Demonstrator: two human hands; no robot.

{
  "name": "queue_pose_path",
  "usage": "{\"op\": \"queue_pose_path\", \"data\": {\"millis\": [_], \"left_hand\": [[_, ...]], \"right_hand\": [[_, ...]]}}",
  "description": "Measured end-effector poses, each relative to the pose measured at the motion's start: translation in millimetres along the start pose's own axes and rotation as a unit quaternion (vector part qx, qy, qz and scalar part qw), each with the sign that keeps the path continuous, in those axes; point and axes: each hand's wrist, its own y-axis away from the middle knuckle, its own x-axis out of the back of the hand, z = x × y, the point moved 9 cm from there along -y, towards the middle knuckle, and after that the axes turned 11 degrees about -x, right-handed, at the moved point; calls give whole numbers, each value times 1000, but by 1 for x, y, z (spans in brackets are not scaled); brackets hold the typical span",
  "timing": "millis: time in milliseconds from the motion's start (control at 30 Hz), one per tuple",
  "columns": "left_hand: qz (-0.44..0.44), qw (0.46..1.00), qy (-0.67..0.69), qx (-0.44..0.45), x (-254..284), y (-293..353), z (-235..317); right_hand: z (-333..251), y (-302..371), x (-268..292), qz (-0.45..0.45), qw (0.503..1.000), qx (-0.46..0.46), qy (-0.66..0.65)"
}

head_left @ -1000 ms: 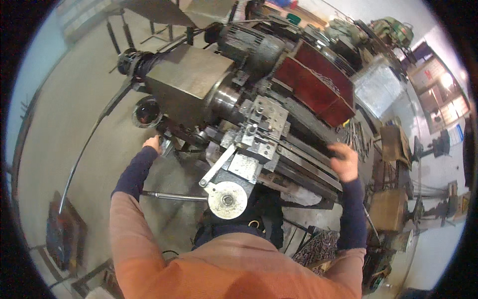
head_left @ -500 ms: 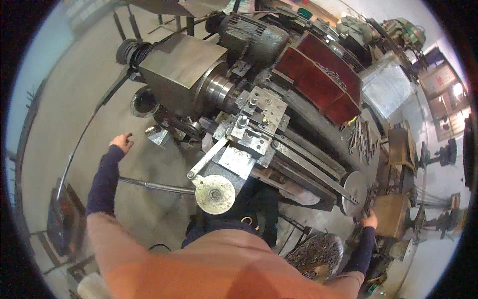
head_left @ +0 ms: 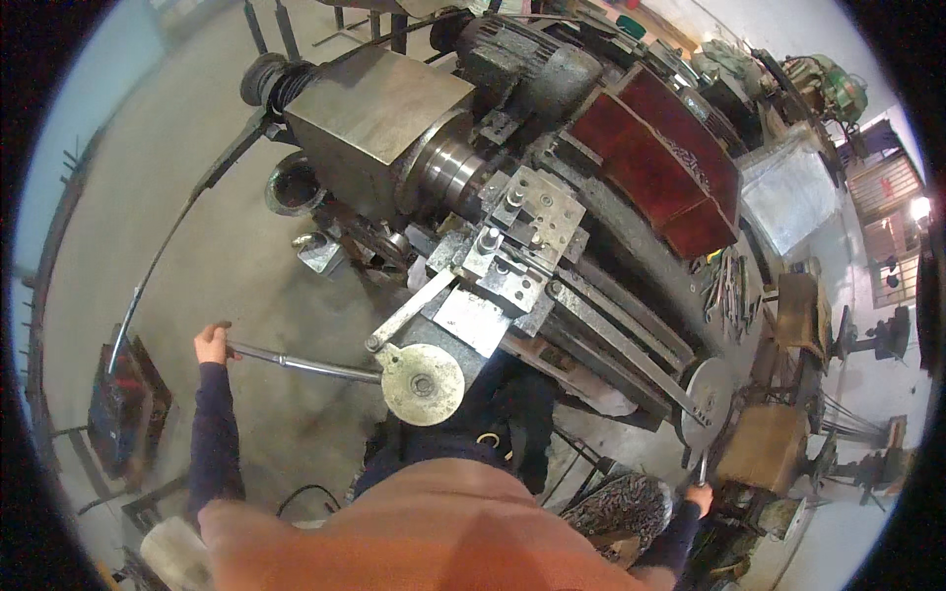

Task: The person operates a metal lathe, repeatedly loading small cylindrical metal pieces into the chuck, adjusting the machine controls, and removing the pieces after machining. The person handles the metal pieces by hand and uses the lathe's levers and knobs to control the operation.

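A metal lathe fills the middle, with a grey box headstock (head_left: pixel 384 103), a shiny round spindle end (head_left: pixel 453 172) and a steel tool block (head_left: pixel 517 276). My left hand (head_left: pixel 211 344) is closed at the outer end of a long steel lever (head_left: pixel 305 364), which runs to a round metal disc (head_left: pixel 423 384) in front of me. A flat bar handle (head_left: pixel 414 310) joins the disc's upper edge to the tool block. At the right end of the bed, my right hand (head_left: pixel 699 498) grips the crank handle (head_left: pixel 702 467) of a handwheel (head_left: pixel 707 404).
Behind the bed are a ribbed motor (head_left: pixel 532 64) and a dark red metal guard (head_left: pixel 650 163). Several wrenches (head_left: pixel 731 294) lie to the right. A heap of metal chips (head_left: pixel 621 507) is near my right forearm. A thin rod (head_left: pixel 163 266) slants down at the left.
My left hand has come down from above the lever and closed at its end. My right hand has moved downward with the crank handle, and the handwheel has turned.
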Motion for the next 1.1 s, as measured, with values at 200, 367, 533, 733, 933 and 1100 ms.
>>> {"op": "queue_pose_path", "data": {"millis": [200, 367, 533, 733, 933, 1100], "left_hand": [[136, 990, 45, -18, -3, -29, -20], [132, 988, 82, -24, -15, -40, -18], [135, 988, 73, -31, -24, -46, -9], [110, 992, 39, -45, -29, -52, -4], [-23, 986, -118, -114, -3, -83, -45], [-90, 984, -152, -25, -17, -96, -3]], "right_hand": [[15, 88, 7, 5, 992, -54, -112], [14, 103, 3, 1, 990, -56, -129], [9, 113, 10, 10, 989, -41, -138], [8, 116, 10, -11, 984, -39, -176], [-14, 94, 29, 47, 993, -4, -108], [-12, -11, 14, 81, 993, 87, -18]]}}
